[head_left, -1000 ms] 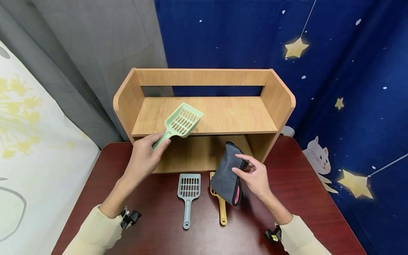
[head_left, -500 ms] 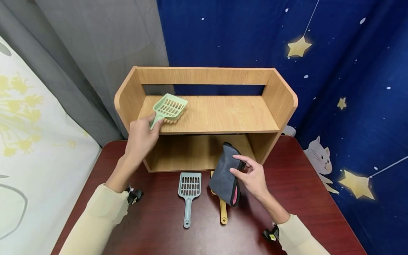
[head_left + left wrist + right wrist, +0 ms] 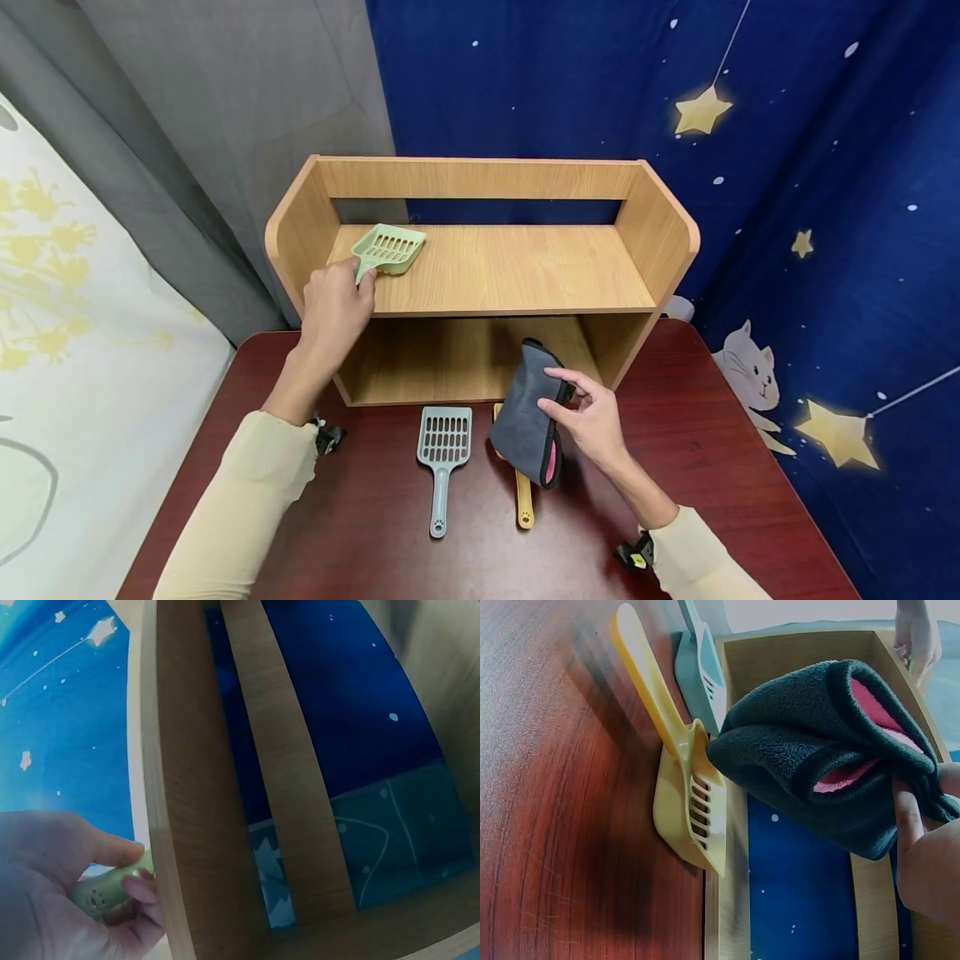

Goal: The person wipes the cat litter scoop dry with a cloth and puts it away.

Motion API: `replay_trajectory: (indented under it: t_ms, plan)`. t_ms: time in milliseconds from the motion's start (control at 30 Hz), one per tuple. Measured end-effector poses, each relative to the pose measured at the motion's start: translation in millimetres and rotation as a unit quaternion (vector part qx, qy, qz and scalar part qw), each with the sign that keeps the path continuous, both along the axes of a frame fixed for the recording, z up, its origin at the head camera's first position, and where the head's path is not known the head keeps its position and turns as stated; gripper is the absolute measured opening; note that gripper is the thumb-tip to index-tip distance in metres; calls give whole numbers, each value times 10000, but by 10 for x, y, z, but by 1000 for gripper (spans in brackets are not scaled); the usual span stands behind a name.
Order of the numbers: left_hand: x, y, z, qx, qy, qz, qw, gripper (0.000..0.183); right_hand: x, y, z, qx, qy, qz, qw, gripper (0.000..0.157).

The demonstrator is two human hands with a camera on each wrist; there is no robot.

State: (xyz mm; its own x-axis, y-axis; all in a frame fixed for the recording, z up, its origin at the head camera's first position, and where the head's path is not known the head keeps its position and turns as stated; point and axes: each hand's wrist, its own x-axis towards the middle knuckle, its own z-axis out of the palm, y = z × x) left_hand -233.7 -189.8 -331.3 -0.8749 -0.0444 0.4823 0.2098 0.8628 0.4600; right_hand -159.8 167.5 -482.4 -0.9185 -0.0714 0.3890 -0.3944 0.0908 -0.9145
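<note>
My left hand (image 3: 337, 304) grips a pale green slotted litter scoop (image 3: 389, 247) by its handle, over the left end of the upper shelf. Whether the scoop touches the shelf board I cannot tell. In the left wrist view the handle's end (image 3: 101, 894) shows between thumb and fingers. My right hand (image 3: 592, 417) pinches a folded dark grey cloth (image 3: 522, 417) with black edging and a pink inside, held in front of the lower shelf. Beneath the cloth lies a yellow litter scoop (image 3: 524, 500), partly hidden. A grey-blue litter scoop (image 3: 444, 450) lies to its left.
A two-tier wooden shelf unit (image 3: 480, 179) stands at the back of the dark red table (image 3: 360, 517). Its side panels rise at both ends of the upper shelf. Behind hang a grey curtain (image 3: 247, 108) and a blue star-patterned curtain (image 3: 540, 83).
My left hand has carried the green scoop left and back, and lowered it toward the upper shelf. The right hand and the cloth have shifted very slightly left.
</note>
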Motion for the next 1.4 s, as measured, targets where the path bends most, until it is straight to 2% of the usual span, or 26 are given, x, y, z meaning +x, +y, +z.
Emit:
replay_trajectory:
  t_ms: [67,333,500,567,733,900,1100,1167,1300,1400]
  plan:
    - [-25,3,-8,-7,-52,38,10000,24,2,-6,1,-58,-25,53,10000,48]
    - [-123,7,-12,44,-174,229,9996,35,-2,-23,-13,-180,-58,80,9998,47]
    - [-150,26,-15,-13,-281,489,9984,34,-5,-40,-18,-200,-43,88,9998,48]
    - [-154,41,-7,-43,-435,601,9972,36,-2,-45,-18,-189,-41,69,9998,48]
    - [-183,100,25,-327,-816,849,9925,40,5,-49,-14,-145,-88,10,9999,47]
    - [-210,155,41,-515,-845,851,9915,52,1,-38,-5,-96,-55,-30,9999,47]
    - [-217,153,39,-519,-730,736,9933,66,-9,1,23,59,37,-115,9999,47]
    - [-192,136,44,-492,-570,762,9942,69,-25,25,32,175,89,-160,9997,47]
    - [-102,110,54,-439,-94,824,9956,77,-65,97,52,402,169,-242,9988,47]
    - [-20,104,58,-439,396,713,9957,74,-92,165,72,431,132,-237,9987,47]
